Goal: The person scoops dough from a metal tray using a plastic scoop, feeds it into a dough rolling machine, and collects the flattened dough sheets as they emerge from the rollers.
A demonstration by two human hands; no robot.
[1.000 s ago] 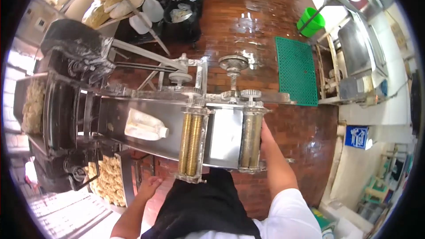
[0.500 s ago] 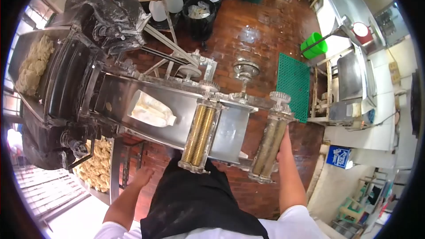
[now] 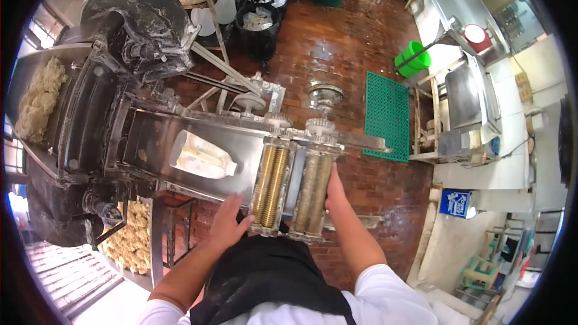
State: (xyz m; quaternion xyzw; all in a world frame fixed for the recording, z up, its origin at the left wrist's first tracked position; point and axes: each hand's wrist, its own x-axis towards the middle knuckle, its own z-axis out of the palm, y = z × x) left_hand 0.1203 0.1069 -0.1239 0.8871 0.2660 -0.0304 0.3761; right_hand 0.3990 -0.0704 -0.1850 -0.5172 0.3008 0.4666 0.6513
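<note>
My left hand (image 3: 232, 221) is open, fingers spread, with its thumb at the near end of the brass grooved roller unit (image 3: 270, 185). My right hand (image 3: 335, 191) grips the right side of a second, dull roller unit (image 3: 312, 194), its fingers partly hidden behind the frame. The two units stand side by side, a narrow gap between them. Left of the brass rollers, a cut white plastic jug (image 3: 205, 155), used like a scoop and smeared with pale residue, lies in the metal trough (image 3: 244, 138).
Dough (image 3: 41, 99) sits in the hopper at far left, and more dough pieces (image 3: 127, 238) lie below. A belt-driven machine (image 3: 135, 24) stands behind. Beyond are a black bin (image 3: 259, 39), a green mat (image 3: 386, 114), a green bucket (image 3: 413, 59) and a blue crate (image 3: 454, 203).
The dull roller unit has slid left with my right hand, up close to the brass unit. My left hand has risen from my side to the brass unit's near end.
</note>
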